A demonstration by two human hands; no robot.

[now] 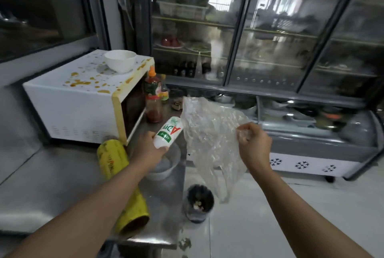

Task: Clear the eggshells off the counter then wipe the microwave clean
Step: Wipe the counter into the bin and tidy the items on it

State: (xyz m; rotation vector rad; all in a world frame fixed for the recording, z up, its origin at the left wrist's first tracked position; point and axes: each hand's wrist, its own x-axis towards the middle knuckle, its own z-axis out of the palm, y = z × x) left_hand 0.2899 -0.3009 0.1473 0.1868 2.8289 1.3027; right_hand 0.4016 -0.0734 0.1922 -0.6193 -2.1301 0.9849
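We are holding a bottle [168,133] and plastic bag [209,139] beside the worktop [162,201].
Left hand [149,149] is gripping the bottle, right hand [254,143] is pinching the bag; the limp bag could be collapsing, spilling rubbish.

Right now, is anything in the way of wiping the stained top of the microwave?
Yes. A white bowl sits on the microwave top's far end, and both hands are full: left bottle, right plastic bag.

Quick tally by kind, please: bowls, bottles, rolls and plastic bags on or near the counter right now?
Bowls: 2, white ceramic bowl on the microwave, white bowl under the left hand
Bottles: 3, white plastic bottle, red sauce bottle, small green-labelled bottle
Rolls: 1, yellow wrap roll
Bags: 1, clear plastic bag
Total: 7
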